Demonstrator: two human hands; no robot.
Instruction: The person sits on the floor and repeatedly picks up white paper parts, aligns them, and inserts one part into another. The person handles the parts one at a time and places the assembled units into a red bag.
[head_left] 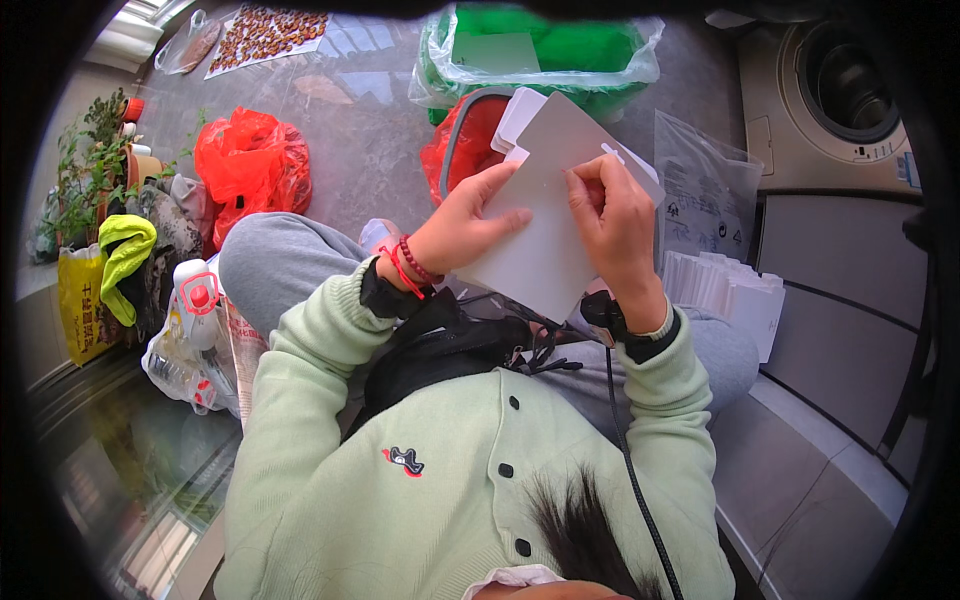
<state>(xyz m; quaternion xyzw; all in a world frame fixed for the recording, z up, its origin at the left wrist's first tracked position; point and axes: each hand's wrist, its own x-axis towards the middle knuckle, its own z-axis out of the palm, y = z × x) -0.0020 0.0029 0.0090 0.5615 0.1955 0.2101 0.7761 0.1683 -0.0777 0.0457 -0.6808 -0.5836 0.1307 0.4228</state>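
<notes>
My left hand (465, 222) presses flat on grey card sheet (545, 200), fingers spread; my right hand (612, 215) pinches sheet's upper edge.

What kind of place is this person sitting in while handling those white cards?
Probably a home utility or laundry corner. A grey front-loading washing machine stands at upper right, potted green plants line the left edge, and red plastic bags lie on the grey stone floor.
</notes>
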